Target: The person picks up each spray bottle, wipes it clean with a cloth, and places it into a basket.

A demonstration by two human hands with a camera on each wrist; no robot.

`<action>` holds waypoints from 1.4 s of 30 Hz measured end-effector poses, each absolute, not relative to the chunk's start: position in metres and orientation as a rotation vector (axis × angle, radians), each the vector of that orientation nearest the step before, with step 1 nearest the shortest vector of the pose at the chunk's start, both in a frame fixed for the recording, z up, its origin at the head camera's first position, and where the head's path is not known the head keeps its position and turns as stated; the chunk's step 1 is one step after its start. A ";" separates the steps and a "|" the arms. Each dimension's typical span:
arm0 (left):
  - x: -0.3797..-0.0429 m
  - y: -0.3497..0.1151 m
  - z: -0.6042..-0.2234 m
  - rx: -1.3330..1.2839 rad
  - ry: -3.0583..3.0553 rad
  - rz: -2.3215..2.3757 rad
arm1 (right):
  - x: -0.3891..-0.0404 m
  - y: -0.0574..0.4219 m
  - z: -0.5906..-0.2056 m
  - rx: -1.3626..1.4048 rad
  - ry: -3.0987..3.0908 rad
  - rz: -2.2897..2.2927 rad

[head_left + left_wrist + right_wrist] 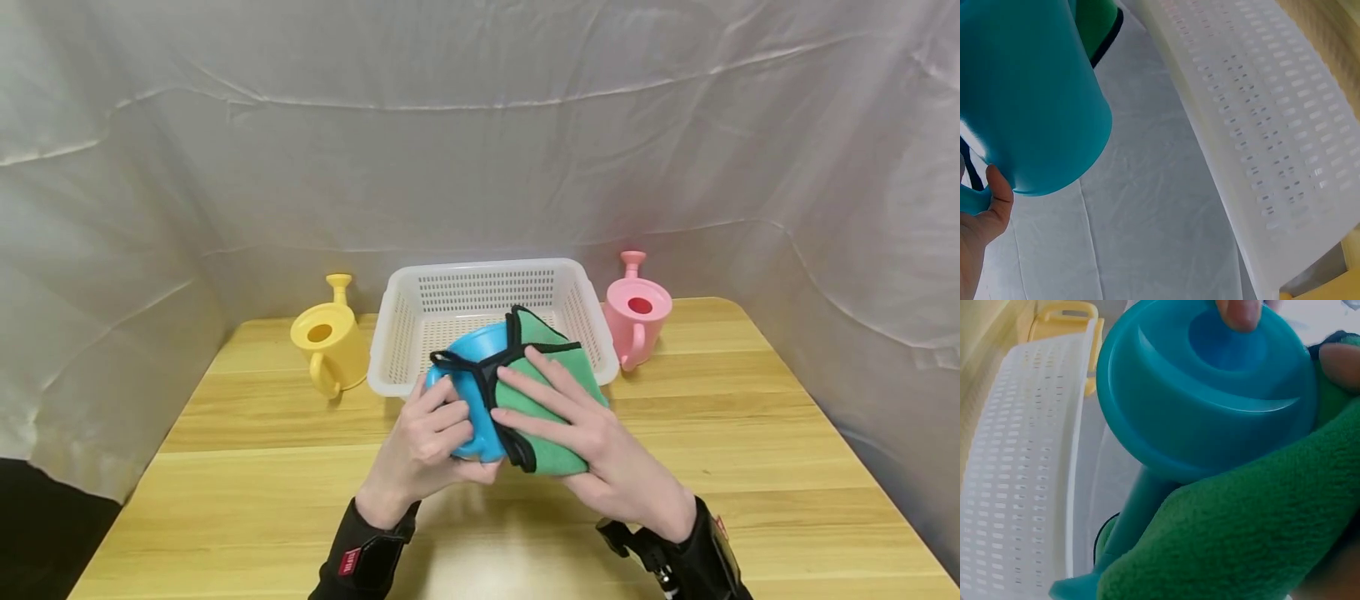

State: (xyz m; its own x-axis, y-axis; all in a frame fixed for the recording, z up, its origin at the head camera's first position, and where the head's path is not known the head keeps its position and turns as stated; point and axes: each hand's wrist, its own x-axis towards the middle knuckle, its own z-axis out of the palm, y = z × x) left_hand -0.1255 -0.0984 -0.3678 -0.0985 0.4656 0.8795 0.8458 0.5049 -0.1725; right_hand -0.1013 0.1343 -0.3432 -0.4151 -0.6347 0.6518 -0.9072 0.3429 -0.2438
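A blue watering can (480,408) is held up tilted in front of a white basket. My left hand (431,442) grips it on the left; in the left wrist view the thumb (1001,194) lies at the handle (974,199). A fingertip (1241,314) sits at the can's top opening in the right wrist view, and the spout (1125,534) points down and left there. Over the can's right side lies a folded green cloth (551,417) with black edging and a loop. My right hand (600,442) holds this cloth against the can, fingers spread across it.
The white perforated basket (381,367) stands just behind the hands on the wooden table (262,500). A yellow watering can (341,346) is on its left, a pink watering can (618,325) on its right. Grey fabric (480,183) hangs behind and at both sides.
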 end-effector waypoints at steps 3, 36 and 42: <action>-0.124 -0.100 -0.367 -1.109 -1.765 -0.474 | -0.099 0.133 -0.341 1.391 -2.126 0.758; -0.121 -0.088 -0.368 -1.189 -1.728 -0.496 | -0.098 0.133 -0.339 1.331 -2.138 0.789; -0.125 -0.091 -0.371 -1.167 -1.745 -0.661 | -0.098 0.138 -0.337 1.370 -2.157 0.873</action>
State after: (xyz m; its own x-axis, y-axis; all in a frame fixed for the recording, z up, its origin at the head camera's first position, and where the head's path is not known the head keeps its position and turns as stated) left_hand -0.1253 -0.0912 -0.3709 -0.1425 0.4256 0.8936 0.9107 0.4100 -0.0501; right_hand -0.0980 0.1379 -0.3373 -0.4140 -0.6333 0.6539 -0.9098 0.3108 -0.2751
